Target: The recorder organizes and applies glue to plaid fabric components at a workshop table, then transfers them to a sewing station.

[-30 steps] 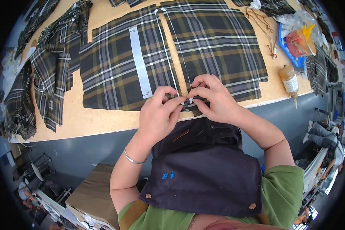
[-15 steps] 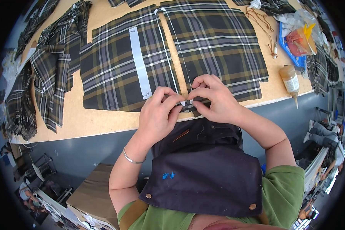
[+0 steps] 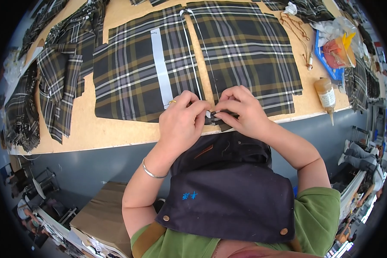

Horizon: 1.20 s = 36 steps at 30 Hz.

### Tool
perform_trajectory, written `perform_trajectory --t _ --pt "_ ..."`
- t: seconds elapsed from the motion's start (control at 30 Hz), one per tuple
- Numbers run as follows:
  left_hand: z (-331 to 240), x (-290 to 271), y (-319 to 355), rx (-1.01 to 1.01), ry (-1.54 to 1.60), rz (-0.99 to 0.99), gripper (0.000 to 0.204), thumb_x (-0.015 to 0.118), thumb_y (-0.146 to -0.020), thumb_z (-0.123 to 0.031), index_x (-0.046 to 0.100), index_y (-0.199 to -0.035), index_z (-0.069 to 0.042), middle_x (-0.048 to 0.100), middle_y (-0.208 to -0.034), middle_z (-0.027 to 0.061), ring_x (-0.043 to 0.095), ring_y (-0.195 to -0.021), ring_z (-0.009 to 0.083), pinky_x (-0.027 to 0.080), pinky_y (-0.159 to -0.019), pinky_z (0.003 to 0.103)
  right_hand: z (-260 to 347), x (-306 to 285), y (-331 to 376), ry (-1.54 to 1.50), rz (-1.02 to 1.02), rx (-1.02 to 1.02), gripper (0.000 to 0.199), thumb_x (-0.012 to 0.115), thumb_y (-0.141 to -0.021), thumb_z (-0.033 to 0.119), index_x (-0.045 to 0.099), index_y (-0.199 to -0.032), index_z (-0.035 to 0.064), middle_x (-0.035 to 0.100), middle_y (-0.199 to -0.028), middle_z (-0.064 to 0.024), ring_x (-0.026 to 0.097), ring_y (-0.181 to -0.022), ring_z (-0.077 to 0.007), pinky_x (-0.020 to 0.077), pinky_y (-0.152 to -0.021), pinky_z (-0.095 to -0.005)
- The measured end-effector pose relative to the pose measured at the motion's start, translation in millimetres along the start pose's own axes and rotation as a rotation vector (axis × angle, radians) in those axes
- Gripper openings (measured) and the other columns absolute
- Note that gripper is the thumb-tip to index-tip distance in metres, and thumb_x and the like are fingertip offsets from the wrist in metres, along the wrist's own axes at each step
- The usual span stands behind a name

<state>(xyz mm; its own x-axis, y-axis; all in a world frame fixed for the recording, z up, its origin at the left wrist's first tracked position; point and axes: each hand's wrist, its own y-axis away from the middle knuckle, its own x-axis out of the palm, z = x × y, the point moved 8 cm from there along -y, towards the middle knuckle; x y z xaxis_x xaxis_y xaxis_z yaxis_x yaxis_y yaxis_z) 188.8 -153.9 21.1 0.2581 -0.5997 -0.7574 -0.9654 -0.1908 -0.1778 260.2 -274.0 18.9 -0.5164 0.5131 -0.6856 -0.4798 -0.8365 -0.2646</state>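
Two dark plaid fabric panels lie side by side on the table, the left panel (image 3: 124, 81) and the right panel (image 3: 253, 56), with a narrow gap between. Thin white-edged strips (image 3: 192, 56) run along the facing edges and meet in a white loop at the far end. A pale blue-white strip (image 3: 161, 71) lies on the left panel. At the gap's near end, my left hand (image 3: 182, 118) and my right hand (image 3: 241, 112) pinch the small dark-and-white fabric ends, fingertips almost touching. The fingers partly hide what is between them.
Heaped plaid pieces (image 3: 58, 81) lie at the left. To the right are a glue bottle (image 3: 325, 94) with its nozzle over the table edge, a blue tray (image 3: 324, 60) holding plastic bags, and a brown cord (image 3: 294, 26). A cardboard box (image 3: 101, 210) stands below left.
My hands have drawn closer together at the fabric ends, and the right fingers have closed in. My left thumb is more hidden. The whole view has shifted slightly.
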Motion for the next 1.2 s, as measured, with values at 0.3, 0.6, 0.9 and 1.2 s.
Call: perform_trajectory --t 0.3,0.6,0.9,1.2 --pt "-1.0 -1.5 4.8 0.064 0.042 0.018 0.013 0.068 -0.078 -0.002 0.069 -0.086 -0.012 0.056 -0.084 0.0012 0.058 -0.073 0.0202 0.048 -0.062 0.033 -1.0 -0.1 0.6 -0.021 0.062 -0.034 0.015 0.073 -0.073 0.004 0.07 -0.087 0.0091 0.055 -0.091 -0.0028 0.053 -0.082 -0.0216 0.0475 -0.07 -0.033" --pt "4.3 -1.4 0.8 0.024 0.092 0.03 0.014 0.068 -0.078 -0.001 0.067 -0.09 -0.007 0.058 -0.081 0.0045 0.059 -0.067 0.0193 0.048 -0.058 0.033 3.1 0.4 -4.4 -0.019 0.019 -0.003 0.014 0.076 -0.073 0.008 0.069 -0.086 0.01 0.055 -0.088 -0.001 0.053 -0.079 -0.0203 0.0479 -0.068 -0.0326" --pt "9.8 5.6 -10.1 -0.278 -0.055 0.087 0.02 0.077 -0.073 -0.018 0.064 -0.086 -0.009 0.055 -0.073 0.0021 0.056 -0.059 0.0159 0.048 -0.056 0.031 13.2 1.6 5.9 0.13 -0.086 -0.212 0.018 0.075 -0.066 0.009 0.068 -0.082 0.0136 0.055 -0.086 0.0019 0.055 -0.076 -0.0167 0.0484 -0.062 -0.0279" --pt "14.2 6.2 -11.6 -0.334 0.026 0.147 0.022 0.076 -0.071 -0.015 0.063 -0.088 -0.01 0.055 -0.076 0.0015 0.054 -0.06 0.0152 0.047 -0.057 0.03 16.4 0.4 6.4 0.15 -0.09 -0.227 0.018 0.074 -0.065 0.009 0.067 -0.081 0.013 0.054 -0.086 0.0013 0.055 -0.076 -0.0173 0.0488 -0.063 -0.029"
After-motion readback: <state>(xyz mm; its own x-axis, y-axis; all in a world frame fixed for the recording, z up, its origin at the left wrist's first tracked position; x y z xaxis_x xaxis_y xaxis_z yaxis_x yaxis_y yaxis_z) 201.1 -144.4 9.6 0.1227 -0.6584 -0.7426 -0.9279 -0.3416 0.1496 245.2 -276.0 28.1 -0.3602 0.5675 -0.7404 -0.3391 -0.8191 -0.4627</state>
